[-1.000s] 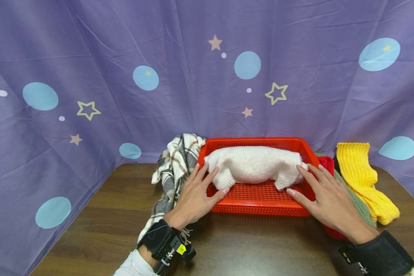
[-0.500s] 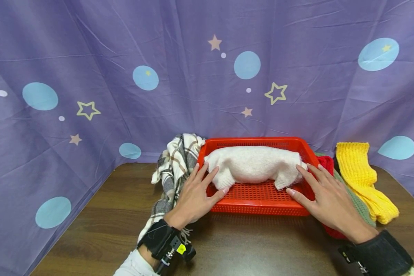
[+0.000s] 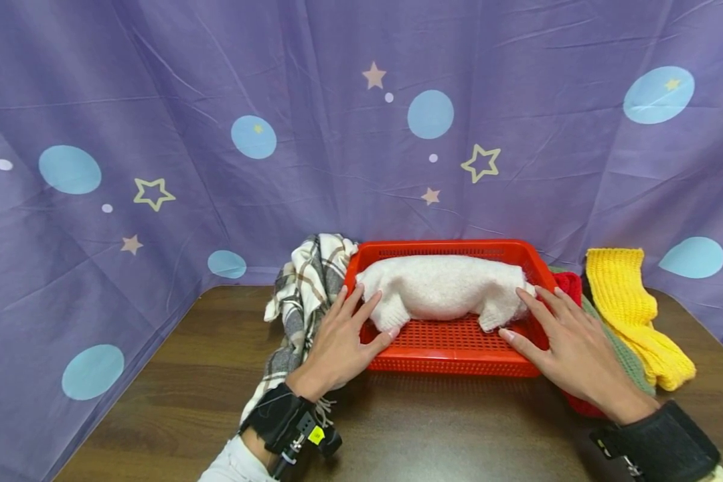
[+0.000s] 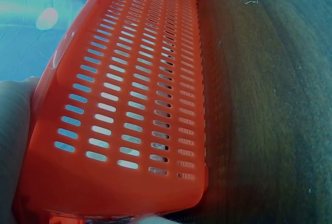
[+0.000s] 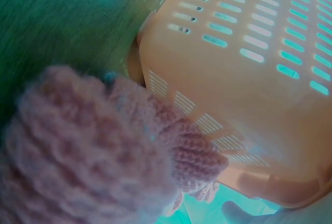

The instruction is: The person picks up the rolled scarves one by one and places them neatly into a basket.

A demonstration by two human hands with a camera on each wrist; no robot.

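A rolled white fuzzy knit garment (image 3: 446, 288) lies lengthwise in a red perforated plastic basket (image 3: 452, 358), two short flaps hanging toward the front. Over the basket's left rim rests my left hand (image 3: 340, 345), fingers spread and fingertips by the garment's left end. Mirroring it, my right hand (image 3: 575, 351) lies across the right rim, its fingertips at the garment's right end. In the left wrist view the basket's slotted front wall (image 4: 129, 94) fills the middle, with part of the left hand (image 4: 13, 141) at the edge. The right wrist view shows the basket's corner (image 5: 207, 84).
Left of the basket lies a plaid fringed scarf (image 3: 313, 281), partly under the left arm. To the right are a yellow knit scarf (image 3: 629, 314), a green knit piece (image 3: 635, 365) and a red knit piece (image 3: 569, 288). A purple curtain (image 3: 337, 167) hangs behind the wooden table (image 3: 458, 428).
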